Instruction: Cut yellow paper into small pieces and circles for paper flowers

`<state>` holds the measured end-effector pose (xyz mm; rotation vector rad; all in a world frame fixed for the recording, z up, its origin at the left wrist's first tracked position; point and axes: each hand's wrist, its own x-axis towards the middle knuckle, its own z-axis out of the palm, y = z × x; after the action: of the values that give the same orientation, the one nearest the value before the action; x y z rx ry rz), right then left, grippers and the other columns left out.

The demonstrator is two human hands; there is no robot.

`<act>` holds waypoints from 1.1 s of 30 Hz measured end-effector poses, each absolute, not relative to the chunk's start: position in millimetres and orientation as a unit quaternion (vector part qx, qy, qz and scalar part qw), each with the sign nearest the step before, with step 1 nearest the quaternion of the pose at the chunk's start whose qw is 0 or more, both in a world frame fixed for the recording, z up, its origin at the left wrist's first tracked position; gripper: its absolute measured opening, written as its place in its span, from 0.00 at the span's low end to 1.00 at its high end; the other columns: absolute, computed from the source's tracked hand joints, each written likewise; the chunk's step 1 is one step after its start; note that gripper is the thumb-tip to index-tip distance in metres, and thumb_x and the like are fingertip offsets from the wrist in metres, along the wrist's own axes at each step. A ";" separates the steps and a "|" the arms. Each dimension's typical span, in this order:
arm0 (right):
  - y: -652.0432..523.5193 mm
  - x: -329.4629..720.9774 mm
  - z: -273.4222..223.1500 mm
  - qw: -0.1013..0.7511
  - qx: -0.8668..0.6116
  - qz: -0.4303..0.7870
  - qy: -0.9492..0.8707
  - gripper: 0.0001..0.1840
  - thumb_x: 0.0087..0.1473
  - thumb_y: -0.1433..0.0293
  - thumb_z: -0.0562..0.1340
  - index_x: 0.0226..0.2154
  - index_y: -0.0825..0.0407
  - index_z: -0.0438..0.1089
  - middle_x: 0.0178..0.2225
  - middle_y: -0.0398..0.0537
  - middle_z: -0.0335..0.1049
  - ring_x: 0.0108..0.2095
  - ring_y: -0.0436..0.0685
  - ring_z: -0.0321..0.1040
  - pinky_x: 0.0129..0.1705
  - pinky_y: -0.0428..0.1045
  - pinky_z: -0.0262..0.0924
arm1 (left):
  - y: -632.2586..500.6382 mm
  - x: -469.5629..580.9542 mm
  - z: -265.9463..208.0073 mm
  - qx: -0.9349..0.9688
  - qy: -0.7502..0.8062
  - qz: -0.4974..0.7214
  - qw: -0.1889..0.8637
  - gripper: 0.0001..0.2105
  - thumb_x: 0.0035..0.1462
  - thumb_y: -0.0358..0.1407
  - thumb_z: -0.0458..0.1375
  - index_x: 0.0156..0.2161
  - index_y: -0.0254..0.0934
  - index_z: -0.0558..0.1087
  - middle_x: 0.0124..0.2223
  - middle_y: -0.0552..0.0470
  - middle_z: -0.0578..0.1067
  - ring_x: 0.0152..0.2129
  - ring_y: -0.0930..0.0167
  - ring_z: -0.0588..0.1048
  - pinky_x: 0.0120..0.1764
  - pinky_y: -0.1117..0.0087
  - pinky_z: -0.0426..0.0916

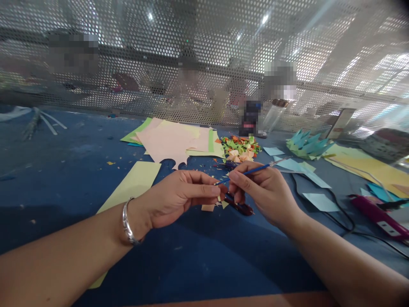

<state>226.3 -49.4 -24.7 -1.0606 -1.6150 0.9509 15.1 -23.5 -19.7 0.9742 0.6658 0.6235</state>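
Pinched in my right hand point(265, 192) is a thin blue stick point(257, 169), slanting up to the right with a pale narrow end beyond the fingers. The stick's lower left end meets the fingertips of my left hand point(182, 196), which are closed on a small pale yellow paper piece point(219, 198). That piece is mostly hidden by the fingers. Just beneath the two hands lies a pair of scissors point(241, 207) with dark handles, partly covered. Small paper scraps point(208, 207) lie beside it on the blue table.
Behind my hands are a cut pink paper sheet point(162, 143) and a pile of small folded paper pieces point(241, 147). A pale yellow strip point(137, 179) lies left. To the right are a blue paper spiky form point(308, 145), a purple power strip point(380, 215) and a black cable point(347, 213). Perforated metal panel point(143, 85) stands behind.
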 end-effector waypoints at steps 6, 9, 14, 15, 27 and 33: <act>-49.3 226.2 -23.8 0.490 -0.420 0.390 -0.657 0.18 0.59 0.58 0.65 0.26 0.54 0.72 0.24 0.44 0.71 0.19 0.47 0.68 0.19 0.43 0.62 | -21.5 15.0 -22.4 0.425 0.295 0.295 0.804 0.12 0.59 0.41 0.65 0.38 0.31 0.81 0.37 0.46 0.80 0.34 0.73 0.77 0.41 0.72 0.73; -49.0 226.2 -24.7 0.490 -0.418 0.394 -0.656 0.18 0.60 0.58 0.64 0.26 0.55 0.73 0.24 0.44 0.71 0.19 0.47 0.68 0.19 0.43 0.61 | -20.8 15.3 -22.9 0.433 0.299 0.288 0.800 0.12 0.58 0.40 0.65 0.38 0.31 0.81 0.36 0.46 0.80 0.32 0.73 0.77 0.40 0.72 0.73; -49.6 225.9 -25.3 0.492 -0.417 0.400 -0.651 0.17 0.59 0.59 0.65 0.26 0.54 0.73 0.24 0.44 0.71 0.18 0.47 0.67 0.18 0.43 0.60 | -21.0 16.3 -22.5 0.445 0.312 0.293 0.787 0.10 0.57 0.39 0.66 0.37 0.32 0.82 0.38 0.44 0.81 0.32 0.72 0.77 0.42 0.69 0.73; -50.0 225.7 -25.1 0.492 -0.417 0.403 -0.649 0.17 0.59 0.58 0.66 0.26 0.54 0.72 0.24 0.44 0.71 0.18 0.47 0.67 0.18 0.43 0.60 | -21.2 16.4 -22.4 0.448 0.311 0.293 0.786 0.11 0.56 0.39 0.66 0.37 0.32 0.82 0.39 0.44 0.80 0.33 0.71 0.77 0.42 0.68 0.73; -53.8 223.7 -22.7 0.490 -0.405 0.415 -0.651 0.18 0.58 0.58 0.66 0.25 0.54 0.73 0.23 0.45 0.72 0.18 0.47 0.69 0.16 0.42 0.60 | -21.9 13.4 -19.8 0.491 0.303 0.288 0.764 0.10 0.53 0.39 0.68 0.31 0.32 0.80 0.32 0.47 0.80 0.31 0.70 0.77 0.41 0.66 0.72; -55.3 224.5 -20.0 0.485 -0.415 0.404 -0.655 0.19 0.57 0.57 0.67 0.24 0.54 0.73 0.22 0.44 0.71 0.17 0.47 0.67 0.15 0.41 0.59 | -25.1 12.8 -14.3 0.578 0.302 0.293 0.699 0.09 0.57 0.39 0.65 0.31 0.33 0.79 0.31 0.48 0.80 0.30 0.70 0.77 0.39 0.69 0.70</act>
<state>224.5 -55.3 -20.0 -1.0108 -1.5954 0.9834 12.8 -25.1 -14.3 1.2886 0.6733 0.6537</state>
